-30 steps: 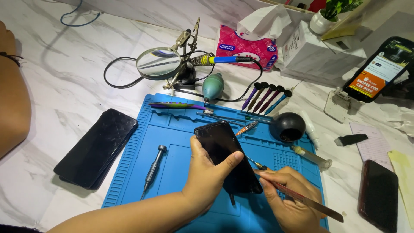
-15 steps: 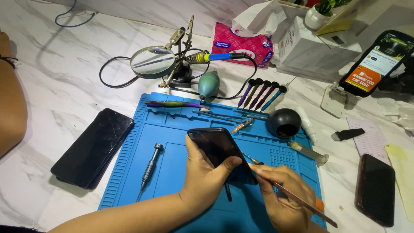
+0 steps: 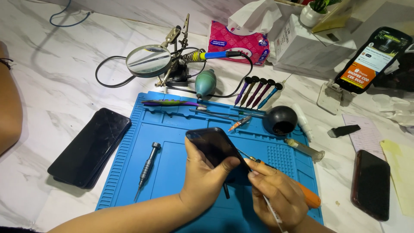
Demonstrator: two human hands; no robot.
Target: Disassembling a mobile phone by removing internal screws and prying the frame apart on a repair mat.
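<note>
left hand (image 3: pixel 202 181): grips phone (image 3: pixel 217 151), tilted above mat (image 3: pixel 168 168) | right hand (image 3: pixel 276 194): pinches thin tool (image 3: pixel 271 211) at phone's lower edge; tip hidden, tail cut off | orange screwdriver (image 3: pixel 308 196): partly hidden under right hand

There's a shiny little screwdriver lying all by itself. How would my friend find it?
Find the big blue mat on the marble table. On its left part, left of the left hand holding the dark phone, lies the silver screwdriver, its tip pointing toward the near edge. It lies alone and is bare metal; the other screwdrivers stand in a row with coloured handles.
</note>
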